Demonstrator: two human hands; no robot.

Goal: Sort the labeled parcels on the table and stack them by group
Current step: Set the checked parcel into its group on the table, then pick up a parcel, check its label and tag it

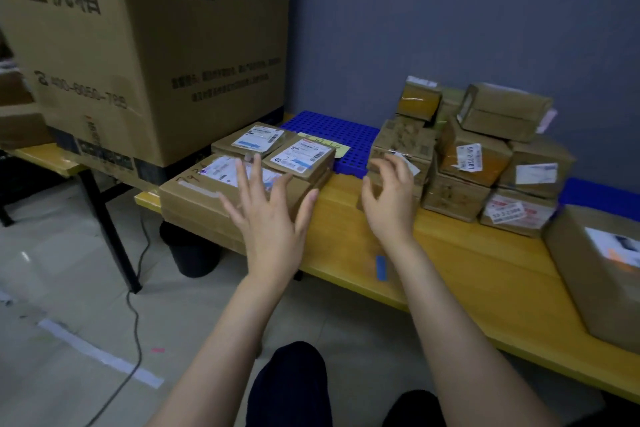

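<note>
The small taped carton stands at the near-left corner of the right-hand pile on the yellow surface. It is just beyond the right hand, the nearer one, whose fingers are loosely curled and hold nothing. Whether they touch it is unclear. The left hand hovers spread and empty over the large flat parcel, both forearms stretched forward.

A large printed cardboard box stands at the left end of the yellow table, beside a blue perforated plastic mat bearing a yellow note. A blue tape strip lies near the table's front edge. Beneath it sits a black bin. A black cable crosses a white tape line on the floor.
</note>
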